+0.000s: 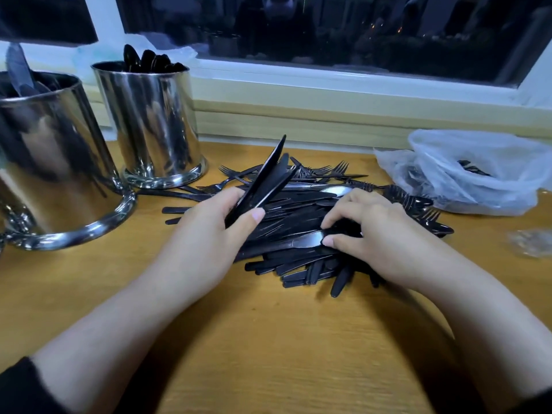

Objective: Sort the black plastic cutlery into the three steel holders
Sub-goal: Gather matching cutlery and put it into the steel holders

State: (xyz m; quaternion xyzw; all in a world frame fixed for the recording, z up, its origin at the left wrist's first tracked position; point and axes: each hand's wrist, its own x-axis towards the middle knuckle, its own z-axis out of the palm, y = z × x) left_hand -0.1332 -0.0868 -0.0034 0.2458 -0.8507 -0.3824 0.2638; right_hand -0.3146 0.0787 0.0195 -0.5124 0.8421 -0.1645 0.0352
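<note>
Nearest me, low in the frame, my two forearms reach over the bare wooden tabletop (268, 354) toward the middle. My left hand (206, 231) has its fingers curled round a small bundle of knives (263, 180), blades fanned up and away, I judge so they can go into a holder together. My right hand (367, 231) lies on the pile of black cutlery (298, 234) at centre frame, fingers bent down and pinching at a knife there, thumb on its glossy blade; I cannot tell if it is lifted yet. The pile is mostly knives toward me, with forks (325, 170) splayed along its far edge.

At left stand two steel holders: the near holder (56, 162), which shows a pale blade or two, and behind it the far holder (155, 124), filled with spoons. The third is out of view. At right a clear plastic bag (478, 171) slumps with more cutlery inside. Much sorting remains.
</note>
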